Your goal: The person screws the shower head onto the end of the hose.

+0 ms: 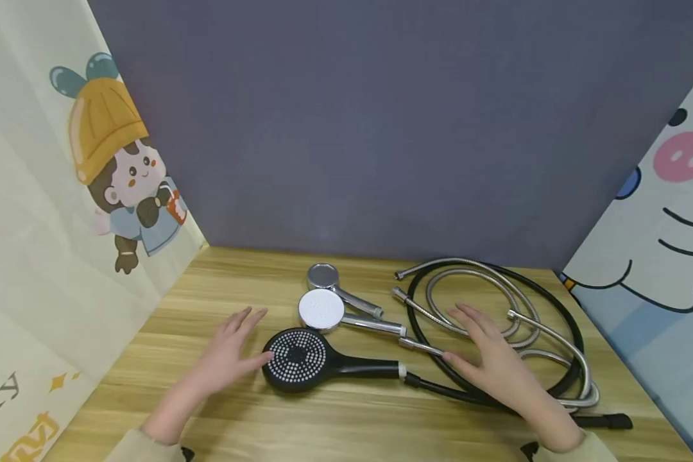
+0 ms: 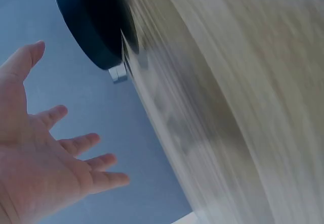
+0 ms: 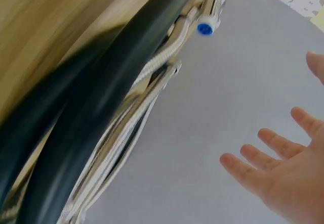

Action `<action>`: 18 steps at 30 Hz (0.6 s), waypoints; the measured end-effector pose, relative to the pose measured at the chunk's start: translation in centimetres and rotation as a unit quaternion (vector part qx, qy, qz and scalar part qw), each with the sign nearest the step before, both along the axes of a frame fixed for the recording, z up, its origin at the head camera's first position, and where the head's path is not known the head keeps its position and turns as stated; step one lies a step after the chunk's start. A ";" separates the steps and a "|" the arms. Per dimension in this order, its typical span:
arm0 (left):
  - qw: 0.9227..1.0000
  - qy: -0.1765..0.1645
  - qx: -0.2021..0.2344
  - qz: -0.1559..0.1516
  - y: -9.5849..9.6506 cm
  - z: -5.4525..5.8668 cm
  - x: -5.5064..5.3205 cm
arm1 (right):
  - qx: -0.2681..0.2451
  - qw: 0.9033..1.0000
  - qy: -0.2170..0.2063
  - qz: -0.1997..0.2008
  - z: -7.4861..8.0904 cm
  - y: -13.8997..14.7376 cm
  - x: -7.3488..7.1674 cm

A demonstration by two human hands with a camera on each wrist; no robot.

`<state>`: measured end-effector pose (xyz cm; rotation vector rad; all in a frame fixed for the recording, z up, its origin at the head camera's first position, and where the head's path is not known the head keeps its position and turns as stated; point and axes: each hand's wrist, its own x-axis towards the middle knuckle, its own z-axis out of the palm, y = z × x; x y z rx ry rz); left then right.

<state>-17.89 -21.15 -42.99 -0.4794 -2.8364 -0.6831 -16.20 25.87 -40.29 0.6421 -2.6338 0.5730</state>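
Observation:
Both hands hover with fingers spread and hold nothing. My left hand (image 1: 225, 356) is at the left of a black shower head (image 1: 346, 367), its thumb tip overlapping the rim in the head view. Behind that lie a chrome shower head (image 1: 375, 325) with a white face and a smaller chrome shower head (image 1: 357, 301); all three handles point right. Over the coiled hoses is my right hand (image 1: 499, 366), which hides part of them. Those are a thick black hose (image 1: 566, 314) and several silver metal hoses (image 1: 468, 272). In the right wrist view the black hose (image 3: 101, 82) looms close.
Everything lies on a wood-grain table (image 1: 323, 430). A grey panel (image 1: 346, 128) rises along the back edge. Printed cartoon sheets stand on both sides, the left sheet (image 1: 29, 224) and the right sheet (image 1: 641, 301). A black hose end (image 1: 606, 421) reaches toward the front right.

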 end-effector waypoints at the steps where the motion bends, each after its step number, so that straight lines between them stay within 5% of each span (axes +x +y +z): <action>1: 1.000 -0.003 0.008 -0.004 0.1 0.0 -0.1 | -0.003 1.000 -0.002 0.006 0.0 -0.4 -0.1; 11: 0.993 -0.085 0.075 -0.022 0.9 -0.3 -0.8 | -0.001 0.996 -0.012 0.085 -1.6 -4.0 -1.2; 18: 0.986 -0.108 0.113 -0.058 1.0 -0.4 -1.7 | 0.005 0.992 -0.048 0.121 -2.7 -5.8 -2.0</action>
